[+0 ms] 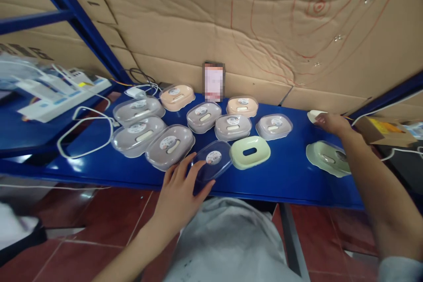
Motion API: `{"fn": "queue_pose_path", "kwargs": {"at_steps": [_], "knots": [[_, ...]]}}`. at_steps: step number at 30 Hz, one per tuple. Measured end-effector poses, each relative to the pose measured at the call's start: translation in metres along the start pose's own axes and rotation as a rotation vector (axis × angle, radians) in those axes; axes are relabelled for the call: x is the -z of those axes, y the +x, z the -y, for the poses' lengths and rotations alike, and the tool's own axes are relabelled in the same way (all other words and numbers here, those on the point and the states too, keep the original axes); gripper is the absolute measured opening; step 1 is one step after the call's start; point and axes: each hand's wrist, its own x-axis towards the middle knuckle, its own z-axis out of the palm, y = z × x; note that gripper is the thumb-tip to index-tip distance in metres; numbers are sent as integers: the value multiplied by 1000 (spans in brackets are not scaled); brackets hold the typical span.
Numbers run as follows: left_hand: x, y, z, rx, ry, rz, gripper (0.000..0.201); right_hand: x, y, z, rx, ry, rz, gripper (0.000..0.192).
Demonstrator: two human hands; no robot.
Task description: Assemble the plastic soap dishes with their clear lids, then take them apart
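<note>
The clear lid [211, 161] lies loose at the near edge of the blue shelf [284, 176], a round sticker on its top, and the left hand [180, 194] is on it: fingers curl over its near rim and the thumb presses its right side, so the hand is closed on the lid though the lid looks to rest on the shelf. Just to its right, touching or nearly so, sits a green tray [250, 152] with a slot in the middle and no cover. The right hand [330, 122] reaches far to the right, fingers laid over a small white piece [313, 115] near the back of the shelf; whether it has gripped it or merely touches it I cannot tell. Beside that forearm lies a second green tray [327, 157], also uncovered.

My reading is that an assembly step is under way: loose parts are being gathered into a set, and lid and tray are not yet joined. The next move would call for lifting the lid level, lining its oval up with a tray, and pressing evenly so the rim seats all round.

Behind, eight finished boxes [170, 145] stand in loose rows, grey and peach, each lidded. A white cable [86, 134] loops at the left, and cardboard [231, 22] backs the shelf.
</note>
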Motion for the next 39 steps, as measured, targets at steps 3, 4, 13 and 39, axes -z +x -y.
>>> {"fn": "queue_pose_path", "kwargs": {"at_steps": [3,4,13,39], "knots": [[-4,-2,6,36,-3,24,43,0,-19,15,-60,-1,-196,50],[-7,-1,7,39,-11,18,44,2,-36,27,-32,1,-264,51],[-24,8,6,24,-83,12,45,-45,-243,216,582,80,-373,28],[-41,23,-62,-564,-75,34,17,-49,-204,179,580,367,-332,27]]}}
